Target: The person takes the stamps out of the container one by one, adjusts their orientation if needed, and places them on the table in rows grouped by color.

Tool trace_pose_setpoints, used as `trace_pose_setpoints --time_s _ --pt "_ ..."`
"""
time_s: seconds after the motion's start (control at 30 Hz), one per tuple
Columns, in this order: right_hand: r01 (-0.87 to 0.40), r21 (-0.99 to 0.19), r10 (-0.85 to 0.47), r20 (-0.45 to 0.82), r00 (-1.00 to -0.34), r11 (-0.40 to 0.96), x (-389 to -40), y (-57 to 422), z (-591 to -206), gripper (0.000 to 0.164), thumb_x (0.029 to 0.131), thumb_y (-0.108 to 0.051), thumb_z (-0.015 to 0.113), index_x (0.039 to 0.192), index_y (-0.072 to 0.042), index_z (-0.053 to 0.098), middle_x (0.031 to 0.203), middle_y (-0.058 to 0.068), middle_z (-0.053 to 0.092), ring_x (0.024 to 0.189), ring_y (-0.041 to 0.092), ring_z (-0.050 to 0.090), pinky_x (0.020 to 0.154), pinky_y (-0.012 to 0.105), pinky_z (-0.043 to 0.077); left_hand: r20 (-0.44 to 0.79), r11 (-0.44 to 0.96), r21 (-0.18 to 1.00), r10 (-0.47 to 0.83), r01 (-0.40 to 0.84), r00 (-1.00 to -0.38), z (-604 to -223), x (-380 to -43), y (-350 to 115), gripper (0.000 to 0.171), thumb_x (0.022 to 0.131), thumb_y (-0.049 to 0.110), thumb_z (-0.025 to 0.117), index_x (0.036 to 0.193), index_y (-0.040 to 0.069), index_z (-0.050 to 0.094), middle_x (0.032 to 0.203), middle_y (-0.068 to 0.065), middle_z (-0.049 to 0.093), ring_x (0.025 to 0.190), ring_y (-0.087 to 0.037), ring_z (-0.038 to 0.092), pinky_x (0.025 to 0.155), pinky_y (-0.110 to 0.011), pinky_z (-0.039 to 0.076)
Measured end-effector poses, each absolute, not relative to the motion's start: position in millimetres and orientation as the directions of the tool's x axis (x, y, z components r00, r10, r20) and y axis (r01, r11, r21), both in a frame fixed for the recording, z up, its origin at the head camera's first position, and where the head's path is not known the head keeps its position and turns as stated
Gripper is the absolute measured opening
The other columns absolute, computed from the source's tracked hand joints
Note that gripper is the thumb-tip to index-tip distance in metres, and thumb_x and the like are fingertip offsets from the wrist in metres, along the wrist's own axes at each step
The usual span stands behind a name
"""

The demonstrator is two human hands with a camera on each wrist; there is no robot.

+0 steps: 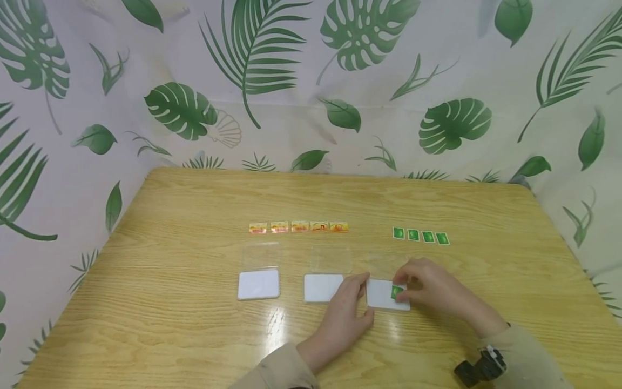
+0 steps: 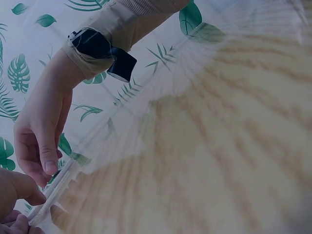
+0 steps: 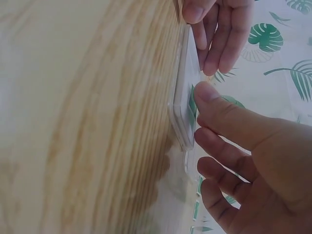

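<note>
A flat white case (image 1: pixel 376 294) lies on the table at the right end of a row of three, with a faint clear lid behind it. My left hand (image 1: pixel 342 313) holds this case by its left end, index finger at the far corner and thumb at the near one. At the case's right end, my right hand (image 1: pixel 425 283) pinches a small green sticker (image 1: pixel 396 292) between thumb and fingers, right over the white surface. The right wrist view shows the thumb (image 3: pixel 208 92) at the green sticker (image 3: pixel 192 105) and the left fingers at the far end.
Another white case (image 1: pixel 320 287) lies partly behind my left hand, and a third white case (image 1: pixel 258 284) farther left. Several yellow-orange stickers (image 1: pixel 299 227) form a row behind them. Several green stickers (image 1: pixel 420 236) lie at the back right. A leaf-print cloth (image 1: pixel 277 140) stands behind the table (image 1: pixel 170 227).
</note>
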State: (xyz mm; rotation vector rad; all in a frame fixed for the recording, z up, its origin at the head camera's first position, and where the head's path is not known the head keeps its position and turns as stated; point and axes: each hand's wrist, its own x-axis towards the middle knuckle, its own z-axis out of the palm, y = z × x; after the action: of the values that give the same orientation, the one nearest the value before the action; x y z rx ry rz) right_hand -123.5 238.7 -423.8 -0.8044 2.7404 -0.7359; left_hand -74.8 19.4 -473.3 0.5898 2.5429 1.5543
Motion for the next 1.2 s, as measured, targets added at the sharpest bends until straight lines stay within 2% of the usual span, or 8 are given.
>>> trace_pose_setpoints --time_s 0.67,0.97,1.2 --pt "-0.448 -0.49 -0.548 -0.074 -0.833 0.748 -123.0 234.2 -423.0 0.021 0.075 -0.016 0.081 0.093 -0.015 0.07 0.087 -0.012 0.061 0.079 0.009 0.053 0.068 0.026 0.051 0.155 0.4 0.861 0.383 0.314 -0.911 -473.8 -76.4 18.9 0.066 0.081 -0.004 0.066 0.14 -0.002 0.038 0.137 -0.011 0.045 0.124 -0.018 0.046 0.104 -0.018 0.036" --pt "-0.45 -0.505 -0.553 -0.065 -0.831 0.736 -127.9 230.5 -416.8 0.021 0.074 -0.013 0.08 0.093 -0.011 0.071 0.088 -0.007 0.065 0.079 0.01 0.056 0.067 0.027 0.052 0.152 0.404 0.858 0.388 0.316 -0.909 -472.6 -76.2 18.4 0.065 0.081 -0.003 0.066 0.14 -0.002 0.038 0.137 -0.011 0.045 0.124 -0.017 0.046 0.105 -0.018 0.036" --pt "-0.426 -0.504 -0.525 -0.066 -0.848 0.751 -138.0 230.3 -410.3 0.02 0.078 -0.012 0.078 0.097 -0.009 0.07 0.092 -0.004 0.066 0.082 0.014 0.056 0.069 0.03 0.052 0.154 0.407 0.855 0.392 0.321 -0.907 -472.4 -75.3 18.4 0.065 0.081 -0.003 0.066 0.14 -0.002 0.037 0.136 -0.011 0.045 0.124 -0.017 0.047 0.105 -0.018 0.036"
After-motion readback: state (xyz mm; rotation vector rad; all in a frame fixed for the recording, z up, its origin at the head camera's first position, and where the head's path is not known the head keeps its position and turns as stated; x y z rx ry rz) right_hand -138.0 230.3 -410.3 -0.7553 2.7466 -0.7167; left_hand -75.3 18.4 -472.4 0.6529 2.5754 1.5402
